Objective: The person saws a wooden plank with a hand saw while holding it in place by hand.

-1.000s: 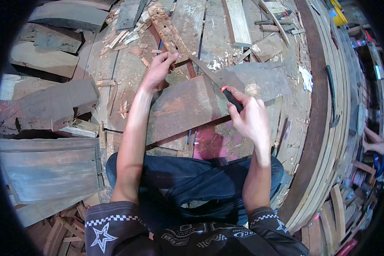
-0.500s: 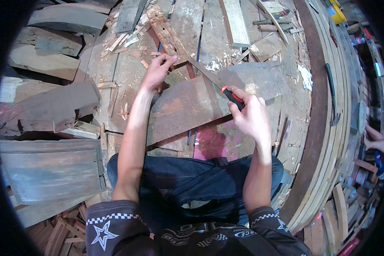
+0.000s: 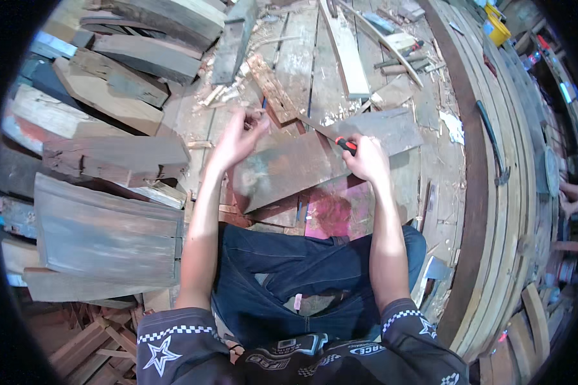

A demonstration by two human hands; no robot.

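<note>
Left hand (image 3: 239, 138) eased back from the pitted wood (image 3: 273, 90)

Head view: since half a second ago, those fingers have drawn slightly toward 9 o'clock. They curl narrow; I can't tell whether they pinch anything. The wood lies at their 1 o'clock. My right hand (image 3: 370, 158) wraps a black-and-red-handled tool (image 3: 347, 146), its blade pointing to 10 o'clock over a broad plank (image 3: 282, 172).
</note>
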